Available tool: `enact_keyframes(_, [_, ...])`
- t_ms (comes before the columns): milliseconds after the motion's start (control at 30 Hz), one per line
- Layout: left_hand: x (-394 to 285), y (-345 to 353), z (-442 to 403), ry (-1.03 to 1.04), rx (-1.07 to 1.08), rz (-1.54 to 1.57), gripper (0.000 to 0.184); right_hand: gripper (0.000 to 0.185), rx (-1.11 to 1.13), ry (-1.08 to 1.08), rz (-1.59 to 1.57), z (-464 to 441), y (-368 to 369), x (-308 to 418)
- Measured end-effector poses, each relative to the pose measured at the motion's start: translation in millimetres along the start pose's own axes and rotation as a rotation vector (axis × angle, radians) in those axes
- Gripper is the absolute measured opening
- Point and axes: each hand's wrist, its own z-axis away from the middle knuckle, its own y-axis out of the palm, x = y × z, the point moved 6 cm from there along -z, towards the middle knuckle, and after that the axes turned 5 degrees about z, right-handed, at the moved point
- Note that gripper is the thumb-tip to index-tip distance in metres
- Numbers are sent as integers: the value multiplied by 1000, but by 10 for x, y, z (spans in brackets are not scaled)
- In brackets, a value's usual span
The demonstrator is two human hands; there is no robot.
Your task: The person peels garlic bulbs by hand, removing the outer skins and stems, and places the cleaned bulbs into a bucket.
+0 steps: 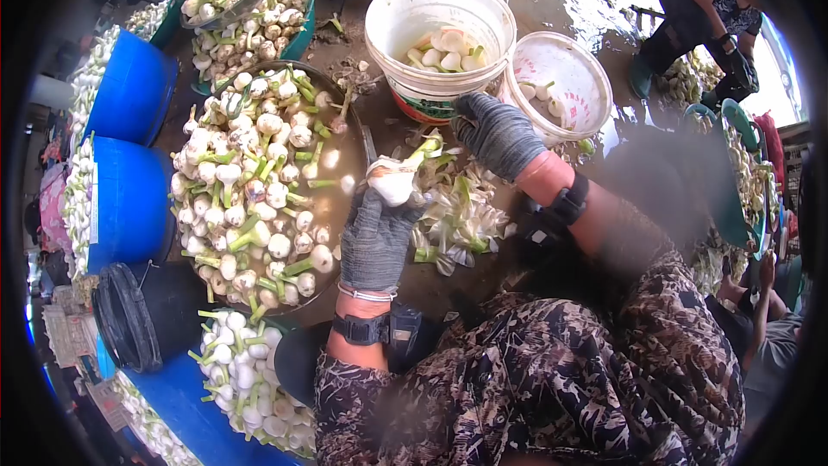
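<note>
My left hand (pixel 377 237), in a grey knit glove, is closed around a garlic bulb (pixel 395 181) with a short green stem pointing up and right. A thin grey blade (pixel 369 145) sticks up beside the bulb; its handle is hidden. My gloved right hand (pixel 503 136) is beside the lower wall of a white bucket (pixel 440 78), fingers curled. Whether they hold anything is hidden. Peeled garlic (pixel 447 52) lies inside that bucket. Beneath my hands is a heap of garlic skins and stem pieces (pixel 461 216).
A wide basin (pixel 355 134) of garlic bulbs in water stands left. Blue tubs (pixel 129 198), a black bucket (pixel 142 315) and trimmed garlic (pixel 250 371) flank it. A white lid-like tub (pixel 591 91) holds a few cloves. Other people (pixel 707 0) work around the edges.
</note>
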Motion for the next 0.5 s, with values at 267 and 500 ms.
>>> enact_keyframes(267, [111, 159, -30, -59, 126, -325, 54, 18, 104, -463, -62, 315, -263, 923])
enact_keyframes(500, [122, 312, 80, -57, 42, -335, 44, 13, 108, -408, -18, 379, -216, 877])
